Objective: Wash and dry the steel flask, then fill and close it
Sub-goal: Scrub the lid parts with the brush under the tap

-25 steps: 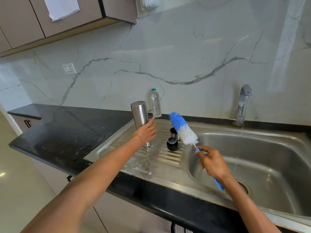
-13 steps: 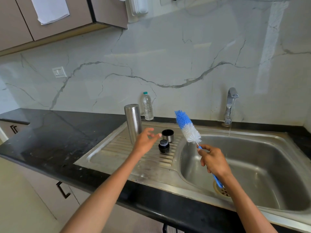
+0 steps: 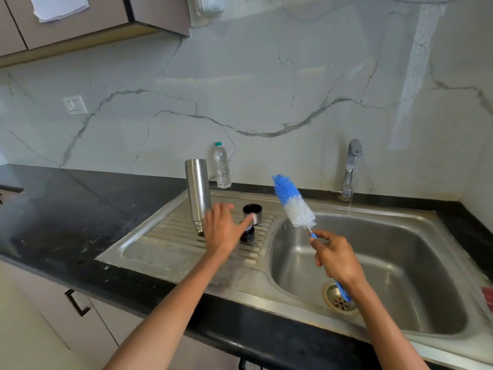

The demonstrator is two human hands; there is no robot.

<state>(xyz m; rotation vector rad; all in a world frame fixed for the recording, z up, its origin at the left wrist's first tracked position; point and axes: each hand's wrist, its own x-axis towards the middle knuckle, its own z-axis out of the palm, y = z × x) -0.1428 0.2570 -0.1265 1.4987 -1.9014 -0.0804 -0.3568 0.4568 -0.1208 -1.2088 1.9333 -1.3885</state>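
Standing inverted, axis vertical: flask [image 3: 198,194] | left hand [image 3: 221,231] spread | right hand [image 3: 336,259] grips brush [image 3: 293,202]

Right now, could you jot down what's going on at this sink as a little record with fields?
place: steel sink with ribbed drainboard, set in a black counter
flask: steel flask stands upside down on the drainboard
flask parts: steel cup and black stopper beside it
left hand: left hand open, reaching over the stopper, holding nothing
right hand: right hand grips the blue-and-white bottle brush
tap: tap running a thin stream
background: plastic water bottle by the wall
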